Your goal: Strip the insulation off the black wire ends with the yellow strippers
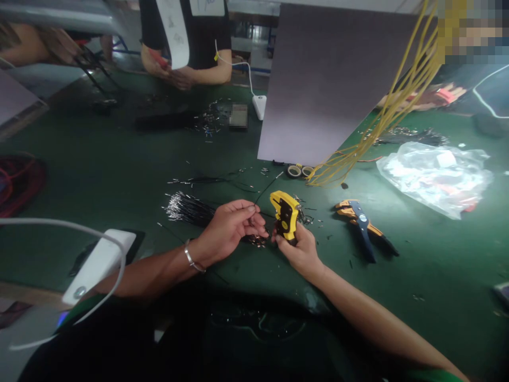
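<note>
My left hand (234,223) pinches a thin black wire (267,187) between thumb and forefinger; the wire's pale metal end points up and to the right. Close by on the right, my right hand (300,249) is wrapped round a yellow and black wire stripper (287,212), its jaw end upward. A small gap lies between the two hands. Behind my left hand rests a bundle of black wires (189,208) with shiny metal ends. Small copper-coloured pieces (256,240) lie below my left fingers, partly hidden by them.
A blue and orange wire stripper (363,223) lies to the right, near a clear plastic bag (435,178). Yellow wires (382,127) hang beside a grey panel (314,79). Tape rolls (295,171) sit beneath it. A white power strip (99,265) is at left. Co-workers sit across the table.
</note>
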### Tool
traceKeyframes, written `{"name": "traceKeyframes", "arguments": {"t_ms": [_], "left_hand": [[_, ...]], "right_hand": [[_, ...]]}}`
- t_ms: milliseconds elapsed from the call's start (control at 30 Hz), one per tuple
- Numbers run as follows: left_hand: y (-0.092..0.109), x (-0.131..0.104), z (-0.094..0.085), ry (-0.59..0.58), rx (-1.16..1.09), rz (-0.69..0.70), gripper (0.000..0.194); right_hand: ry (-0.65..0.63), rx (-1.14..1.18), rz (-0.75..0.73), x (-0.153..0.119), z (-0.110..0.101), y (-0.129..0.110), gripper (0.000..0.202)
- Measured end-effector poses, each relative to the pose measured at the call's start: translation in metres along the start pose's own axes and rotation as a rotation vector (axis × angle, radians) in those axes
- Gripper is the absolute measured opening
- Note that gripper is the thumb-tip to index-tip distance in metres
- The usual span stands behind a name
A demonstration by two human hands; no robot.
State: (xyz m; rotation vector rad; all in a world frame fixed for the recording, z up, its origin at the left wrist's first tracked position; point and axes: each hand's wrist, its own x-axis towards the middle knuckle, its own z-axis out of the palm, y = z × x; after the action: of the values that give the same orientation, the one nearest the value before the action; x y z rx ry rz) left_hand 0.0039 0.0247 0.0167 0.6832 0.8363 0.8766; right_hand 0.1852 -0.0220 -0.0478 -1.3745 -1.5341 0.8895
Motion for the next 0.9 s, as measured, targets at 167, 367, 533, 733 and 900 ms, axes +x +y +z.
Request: {"name": "traceKeyframes", "arguments": {"t_ms": [167,367,533,733,900], "left_hand": [[0.0009,0.0011,0.001,0.008,-0.023,-0.006,0.006],[0.0006,0.0023,0.0011,-0.001,-0.012,-0.005,0.007],[0.0011,0.0026,0.0007,-0.001,-0.015,-0.007,0.006],[-0.0003,0.0052,-0.0018,-0.001,-0.013,-0.013,0.006],[-0.0009,0.0076,-0.0043,-0.012,-0.015,-0.003,0.006]], "right_hand": [[0.029,-0.011,0.008,0.0001,0.0036,0.0035,0.008],[0.043,-0.048,0.0,-0.0001,0.0053,0.0039,0.006],[0.06,-0.06,-0.004,0.0008,0.0071,0.0039,0.004],[0.078,-0.108,-0.008,0.0027,0.0073,0.0013,0.003],[0.105,-0.15,-0.026,0.0039,0.0089,0.0037,0.004]]}}
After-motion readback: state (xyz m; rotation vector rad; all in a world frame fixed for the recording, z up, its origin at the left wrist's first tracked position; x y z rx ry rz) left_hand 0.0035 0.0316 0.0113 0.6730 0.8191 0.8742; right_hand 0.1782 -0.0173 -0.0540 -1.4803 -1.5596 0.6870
